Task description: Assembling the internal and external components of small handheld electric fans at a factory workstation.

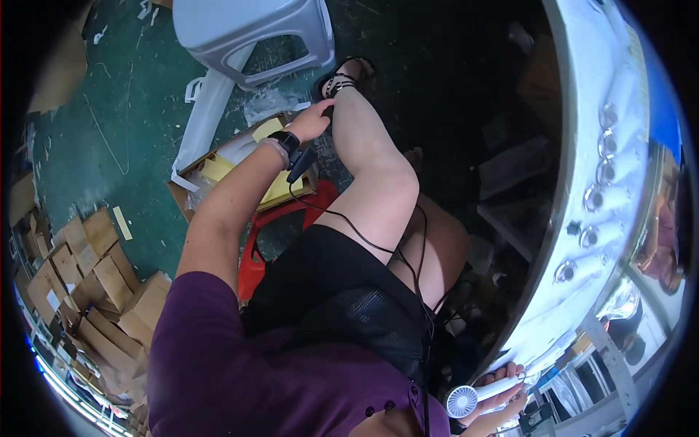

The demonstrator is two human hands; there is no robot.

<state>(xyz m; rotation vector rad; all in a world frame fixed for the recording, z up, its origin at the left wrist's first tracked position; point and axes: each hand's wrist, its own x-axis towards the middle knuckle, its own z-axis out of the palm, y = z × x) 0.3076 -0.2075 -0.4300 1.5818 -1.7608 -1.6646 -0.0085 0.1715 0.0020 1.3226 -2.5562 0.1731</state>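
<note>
Our left hand (312, 120) rests open-fingered on our shin, above the cardboard box (240, 164). Right hand (502, 386) grips a small white handheld fan (473, 397) against the bench (582, 218) edge; green floor (131, 131) cluttered leftward.

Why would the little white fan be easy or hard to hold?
The fan looks small and plastic, so probably light. Its slim handle fits inside the right hand, so likely easy to grip. The round head is wider than the handle, so it might tip if stood upright.
</note>
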